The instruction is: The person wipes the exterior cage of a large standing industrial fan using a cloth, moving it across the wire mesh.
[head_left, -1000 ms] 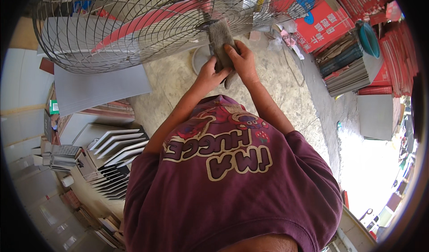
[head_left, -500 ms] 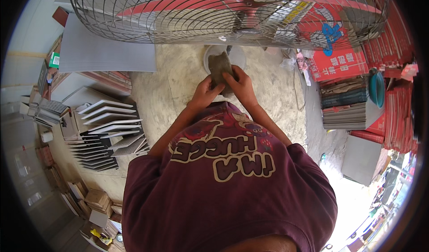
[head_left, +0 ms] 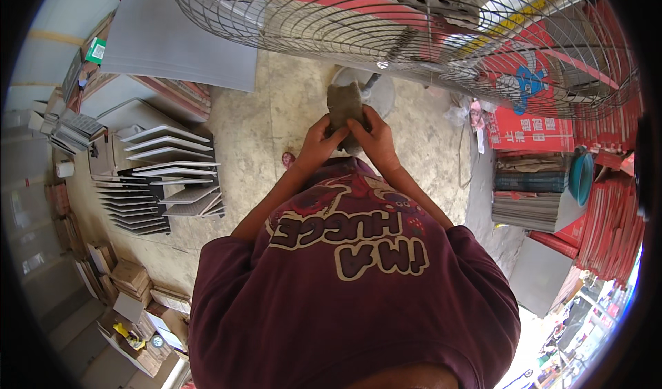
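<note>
A grey-brown, flat cloth-like piece (head_left: pixel 344 104) is held up in front of my chest, its kind hard to make out. My left hand (head_left: pixel 319 143) closes on its lower left side, and my right hand (head_left: pixel 374 141) grips the lower right side. Both thumbs lie over the near face, close together, while most of the fingers are hidden behind. Its top end stands free above my hands. Beyond it is the round grey base (head_left: pixel 383 98) of a standing fan.
A large fan (head_left: pixel 414 30) with a wire cage and red blades looms close ahead. Racks of tile samples (head_left: pixel 172 158) stand at left, near a big grey panel (head_left: pixel 179 41). Red cartons (head_left: pixel 531 128), stacked tiles (head_left: pixel 524 210) and a teal basin (head_left: pixel 583 178) are at right.
The view has turned slightly, so the fan now sits further right and lower. Both hands keep their hold, and the piece shows a broader, more upright face.
</note>
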`<state>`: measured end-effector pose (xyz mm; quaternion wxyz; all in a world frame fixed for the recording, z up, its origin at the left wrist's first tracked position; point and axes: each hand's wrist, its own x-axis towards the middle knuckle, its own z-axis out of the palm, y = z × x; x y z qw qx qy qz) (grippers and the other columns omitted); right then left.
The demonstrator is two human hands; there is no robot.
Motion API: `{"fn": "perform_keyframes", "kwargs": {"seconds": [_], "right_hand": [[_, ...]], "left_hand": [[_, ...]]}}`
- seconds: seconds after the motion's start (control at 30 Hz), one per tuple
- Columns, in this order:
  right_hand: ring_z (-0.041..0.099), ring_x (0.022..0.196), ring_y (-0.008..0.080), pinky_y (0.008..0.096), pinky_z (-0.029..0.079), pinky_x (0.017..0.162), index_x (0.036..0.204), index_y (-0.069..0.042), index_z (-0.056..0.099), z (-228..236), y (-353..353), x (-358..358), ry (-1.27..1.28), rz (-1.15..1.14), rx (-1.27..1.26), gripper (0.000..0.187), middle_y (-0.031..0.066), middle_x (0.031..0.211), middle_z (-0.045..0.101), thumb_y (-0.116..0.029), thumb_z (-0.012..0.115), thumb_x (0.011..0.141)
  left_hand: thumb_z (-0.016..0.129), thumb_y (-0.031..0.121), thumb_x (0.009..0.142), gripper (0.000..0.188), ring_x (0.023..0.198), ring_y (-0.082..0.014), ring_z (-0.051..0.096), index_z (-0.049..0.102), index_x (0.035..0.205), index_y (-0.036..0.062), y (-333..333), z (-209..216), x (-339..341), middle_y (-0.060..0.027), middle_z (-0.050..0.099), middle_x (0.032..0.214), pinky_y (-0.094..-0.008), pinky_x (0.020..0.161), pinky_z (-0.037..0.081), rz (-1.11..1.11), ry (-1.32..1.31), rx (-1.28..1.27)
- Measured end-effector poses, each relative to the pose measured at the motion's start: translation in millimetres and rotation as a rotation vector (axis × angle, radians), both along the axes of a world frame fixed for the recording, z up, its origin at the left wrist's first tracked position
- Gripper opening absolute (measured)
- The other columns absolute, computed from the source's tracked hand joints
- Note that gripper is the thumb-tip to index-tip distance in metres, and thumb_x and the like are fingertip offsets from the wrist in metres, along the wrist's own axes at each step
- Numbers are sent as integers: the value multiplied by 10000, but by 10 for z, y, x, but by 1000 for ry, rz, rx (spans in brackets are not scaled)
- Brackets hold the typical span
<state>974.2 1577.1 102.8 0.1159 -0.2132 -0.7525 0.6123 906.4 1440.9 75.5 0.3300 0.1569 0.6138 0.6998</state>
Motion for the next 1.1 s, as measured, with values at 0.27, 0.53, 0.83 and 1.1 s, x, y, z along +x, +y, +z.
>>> {"fn": "perform_keyframes", "kwargs": {"seconds": [0.27, 0.53, 0.83, 1.1], "right_hand": [[627, 811, 253, 306, 508, 658, 1089, -4, 562, -30, -269, -315, 41, 19, 133, 340, 164, 969, 595, -186, 629, 810], [626, 826, 216, 302, 517, 672, 1143, -29, 541, 42, -703, -640, 10, 119, 197, 362, 121, 1014, 592, -145, 620, 809], [632, 792, 232, 322, 522, 657, 1154, -43, 529, 112, -1268, -1046, 72, 162, 217, 369, 126, 999, 587, -135, 614, 807], [633, 771, 233, 313, 522, 643, 1140, -43, 542, 108, -1714, -1357, 128, 206, 224, 352, 128, 954, 594, -110, 616, 802]], "left_hand": [[612, 103, 851, 221, 781, -72, 538, 567, 1031, -17, -324, 19, -354, -28, 613, 880, -229, 670, 445, 37, 30, -3], [610, 110, 848, 212, 764, -66, 541, 577, 1009, -24, -827, -18, -657, -32, 620, 864, -227, 657, 443, 115, -23, -7], [587, 93, 865, 245, 833, -88, 568, 566, 1082, -18, -1418, 100, -971, -46, 628, 940, -237, 729, 459, 152, -65, 8], [562, 118, 894, 283, 928, -108, 564, 546, 1150, -2, -1909, 143, -1192, -54, 618, 1035, -254, 815, 446, 193, -97, -32]]}}
